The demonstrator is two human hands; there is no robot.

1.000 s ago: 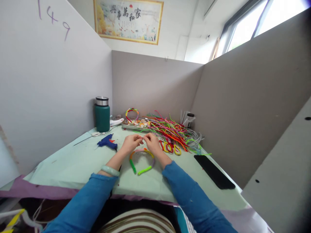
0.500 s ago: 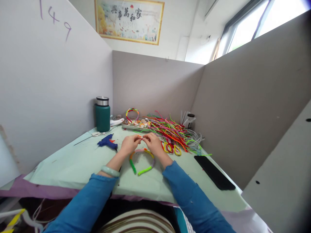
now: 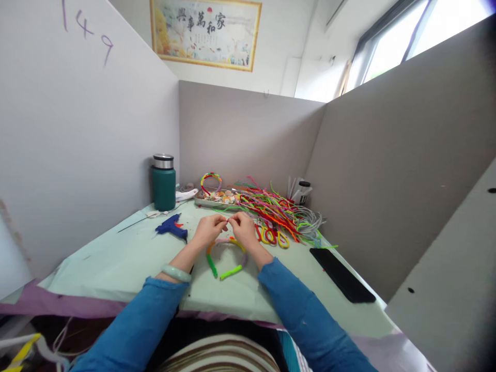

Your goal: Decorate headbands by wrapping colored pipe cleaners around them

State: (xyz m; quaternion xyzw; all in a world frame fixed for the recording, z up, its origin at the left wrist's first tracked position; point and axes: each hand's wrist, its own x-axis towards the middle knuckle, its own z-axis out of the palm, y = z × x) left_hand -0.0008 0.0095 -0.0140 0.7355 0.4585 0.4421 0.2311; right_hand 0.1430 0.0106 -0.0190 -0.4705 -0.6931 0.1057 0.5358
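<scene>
The left hand (image 3: 210, 229) and right hand (image 3: 243, 228), fingertips pinched together, hold a tiny red piece (image 3: 228, 220) between them; a colourful headband (image 3: 231, 272) lies at six o'clock, a blue glue gun (image 3: 170, 226) at nine

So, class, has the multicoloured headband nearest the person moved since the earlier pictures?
No. Judged against the green flask, the headband shows no visible shift in any direction.

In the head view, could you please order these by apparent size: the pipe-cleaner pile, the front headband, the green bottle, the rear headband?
1. Pipe-cleaner pile
2. Front headband and green bottle: too alike to rank
3. Rear headband, though it lies farther away
</scene>
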